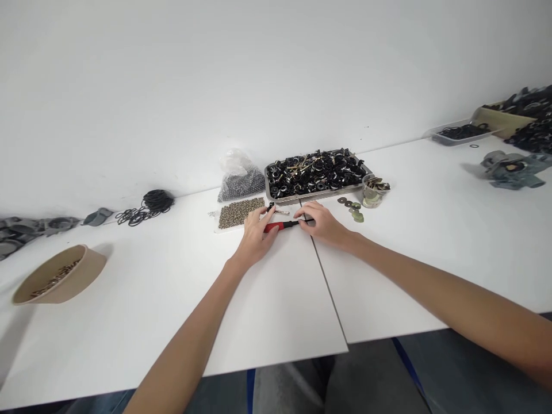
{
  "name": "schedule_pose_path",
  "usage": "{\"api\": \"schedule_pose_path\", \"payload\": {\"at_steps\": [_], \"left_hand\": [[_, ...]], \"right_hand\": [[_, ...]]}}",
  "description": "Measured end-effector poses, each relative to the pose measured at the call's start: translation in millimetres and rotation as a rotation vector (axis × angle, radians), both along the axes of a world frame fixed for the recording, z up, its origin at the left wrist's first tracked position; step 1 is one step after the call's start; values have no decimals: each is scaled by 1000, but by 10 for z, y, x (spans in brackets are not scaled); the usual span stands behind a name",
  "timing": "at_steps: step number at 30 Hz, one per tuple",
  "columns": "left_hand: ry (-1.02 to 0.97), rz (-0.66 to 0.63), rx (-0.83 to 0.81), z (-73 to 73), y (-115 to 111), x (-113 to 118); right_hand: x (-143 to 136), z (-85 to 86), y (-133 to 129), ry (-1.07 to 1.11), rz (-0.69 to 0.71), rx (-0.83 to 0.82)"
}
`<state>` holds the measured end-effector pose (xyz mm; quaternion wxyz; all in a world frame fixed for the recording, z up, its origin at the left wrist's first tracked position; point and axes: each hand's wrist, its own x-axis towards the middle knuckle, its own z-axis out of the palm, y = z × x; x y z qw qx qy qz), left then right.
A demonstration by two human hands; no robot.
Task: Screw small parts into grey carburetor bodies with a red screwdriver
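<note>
A screwdriver (274,227) with a red and black handle lies level just above the table, its black shaft pointing right. My left hand (255,237) is closed around the handle, thumb along the near side. By its fingertips is a small black part with a metal pin (281,213); whether the fingers hold it too, I cannot tell. My right hand (324,224) is closed over the shaft, thumb and fingers pinched at its end. Just behind both hands is a metal tray (297,199) heaped with black clamp-like parts and metal pins (319,172).
Left of the tray are a shallow container of brass-coloured pieces (240,213) and a plastic bag (242,179). Right of it, a clear cup (373,194) holds discs, with loose discs (357,214) nearby. Black rings (156,201), a paper bowl (88,270) and grey castings (513,168) stand farther out.
</note>
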<state>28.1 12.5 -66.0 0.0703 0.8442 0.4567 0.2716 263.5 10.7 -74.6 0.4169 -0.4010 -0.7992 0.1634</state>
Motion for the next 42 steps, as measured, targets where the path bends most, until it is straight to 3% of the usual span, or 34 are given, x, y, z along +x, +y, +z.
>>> {"api": "schedule_pose_path", "payload": {"at_steps": [10, 17, 25, 31, 42], "left_hand": [[-75, -146, 9, 2, -109, 93], [-81, -216, 50, 77, -192, 118], [-319, -140, 99, 139, -177, 160], [-455, -195, 31, 156, -192, 179], [-333, -217, 57, 206, -207, 190]], "right_hand": [[-19, 13, -22, 12, 15, -16], [-33, 0, -21, 44, 26, 81], [-78, 16, -70, 114, 74, 112], [-147, 28, -139, 175, 145, 171], [-145, 37, -163, 139, 202, 181]]}}
